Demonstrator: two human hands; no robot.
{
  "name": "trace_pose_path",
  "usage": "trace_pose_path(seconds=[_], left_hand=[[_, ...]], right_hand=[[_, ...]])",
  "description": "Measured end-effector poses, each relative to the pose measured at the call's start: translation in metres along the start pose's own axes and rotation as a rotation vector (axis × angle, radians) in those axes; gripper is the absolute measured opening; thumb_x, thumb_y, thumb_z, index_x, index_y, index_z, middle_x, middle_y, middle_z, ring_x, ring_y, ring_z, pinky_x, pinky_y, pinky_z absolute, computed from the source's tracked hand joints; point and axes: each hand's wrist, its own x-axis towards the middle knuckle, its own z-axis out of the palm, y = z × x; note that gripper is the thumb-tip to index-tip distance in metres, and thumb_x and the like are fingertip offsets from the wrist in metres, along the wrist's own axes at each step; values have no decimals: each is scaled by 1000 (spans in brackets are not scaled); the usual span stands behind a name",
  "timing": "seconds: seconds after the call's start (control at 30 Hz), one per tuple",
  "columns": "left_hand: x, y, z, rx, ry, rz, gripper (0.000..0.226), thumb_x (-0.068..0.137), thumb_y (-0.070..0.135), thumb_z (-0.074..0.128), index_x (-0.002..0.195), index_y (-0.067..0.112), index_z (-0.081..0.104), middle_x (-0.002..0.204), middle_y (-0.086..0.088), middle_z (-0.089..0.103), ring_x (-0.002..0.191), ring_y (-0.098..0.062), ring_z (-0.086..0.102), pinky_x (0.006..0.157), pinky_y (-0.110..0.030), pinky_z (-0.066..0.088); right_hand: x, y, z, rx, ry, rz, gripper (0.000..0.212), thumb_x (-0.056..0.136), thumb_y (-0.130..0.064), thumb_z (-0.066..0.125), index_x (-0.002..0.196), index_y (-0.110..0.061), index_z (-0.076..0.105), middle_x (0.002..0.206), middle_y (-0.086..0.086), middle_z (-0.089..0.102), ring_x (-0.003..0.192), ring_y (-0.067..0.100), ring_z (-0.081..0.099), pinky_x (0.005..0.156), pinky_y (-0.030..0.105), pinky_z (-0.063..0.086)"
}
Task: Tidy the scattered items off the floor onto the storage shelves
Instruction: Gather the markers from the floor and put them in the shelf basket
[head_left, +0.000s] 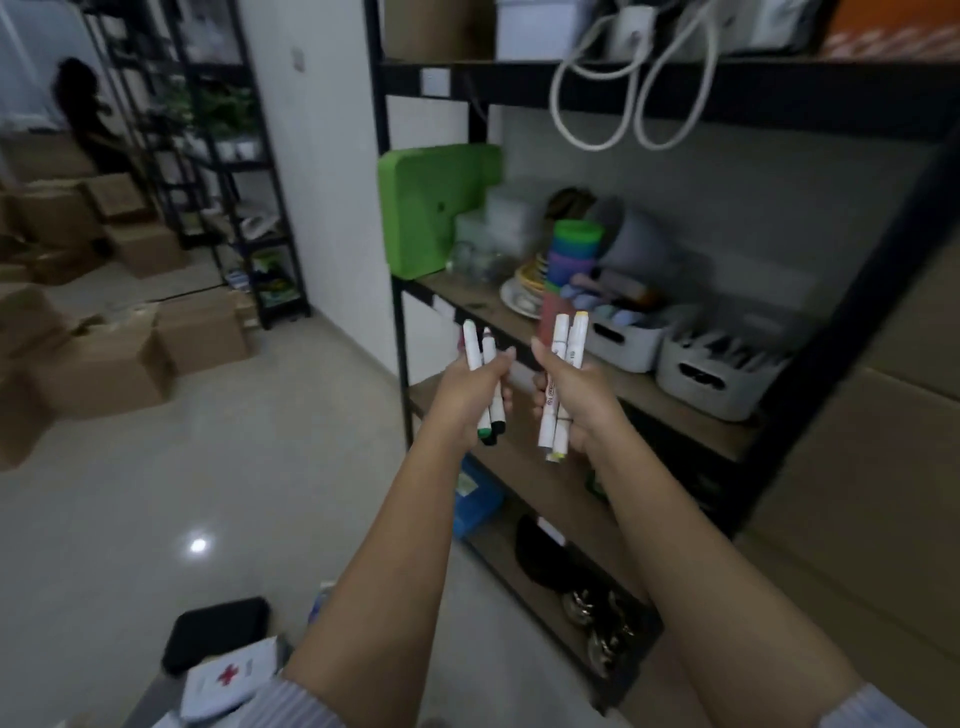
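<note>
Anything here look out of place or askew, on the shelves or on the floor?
Two things. A grey pot on the middle shelf lies tipped on its side. A black case and a white pouch with a red cross sit on the floor, not shelved.

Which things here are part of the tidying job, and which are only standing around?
Job:
left hand gripping markers
right hand gripping markers
storage shelf
white first-aid pouch on floor

Around:
cardboard boxes
green case

Dim, soft indoor light. Small ceiling-light glare on the glossy floor (198, 545). Motion-blurred throughout, wide-angle bending at edges, shelves (613, 387) shadowed.
</note>
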Motion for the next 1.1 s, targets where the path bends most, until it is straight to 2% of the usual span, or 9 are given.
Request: trace_pose_path(seconds=[0.2,0.27,0.47,0.53,0.67,0.73,0.83,0.97,1.1], left_hand=[[30,-1,110,-75,-160,-73,25,93,22,60,109,3,61,78,-16,64,54,-17,57,55,-28,49],[40,1,134,-57,-170,-110,18,93,21,57,96,4,61,67,-11,61,50,-17,57,52,-26,48],[84,14,187,-51,-285,-219,24,96,26,48,89,5,58,60,-7,59,49,-18,55,49,-24,47],[101,18,205,-12,-333,-194,23,99,22,47,91,3,58,61,-8,60,51,-18,56,50,-26,49],[138,22,239,59,-392,-119,23,98,20,54,111,2,61,88,-12,69,76,-25,68,74,-36,58],[161,24,256,134,-389,-62,39,91,18,58,126,1,54,94,-16,72,82,-28,71,71,-38,60],[181,30,276,242,-436,-20,60,86,6,56,142,2,35,114,-19,65,99,-31,65,81,-44,59],[199,26,292,449,-537,35,52,101,4,40,149,0,21,151,-14,37,134,-31,44,105,-37,44],[219,9,302,717,-567,143,62,97,9,52,151,4,21,153,-16,33,137,-31,40,109,-35,40]], right_hand=[[36,-38,-85,59,145,23,29,90,-36,69,84,-8,60,57,7,62,49,21,61,53,37,57],[51,-45,-105,108,197,48,31,89,-38,68,92,-8,60,69,13,60,62,26,61,72,51,58],[90,-62,-147,101,397,13,17,93,-22,54,90,-5,59,74,12,62,71,30,65,82,55,57],[103,-66,-155,64,476,-45,12,93,-19,53,89,-9,57,75,10,62,74,30,66,82,53,58],[132,-82,-171,56,641,-120,14,96,-21,47,85,-14,52,74,7,59,74,27,64,82,50,58],[149,-92,-177,0,752,-135,16,98,-21,45,92,-11,56,75,7,61,70,24,63,74,40,58],[175,-99,-188,-121,915,-184,26,98,-20,47,119,-6,53,104,13,67,85,28,67,71,32,54],[207,-91,-210,-243,996,-22,45,93,-13,48,137,-4,42,128,15,58,107,34,61,85,41,54],[224,-70,-227,-387,936,178,47,94,-17,49,137,1,45,124,20,60,93,29,61,55,27,41]])
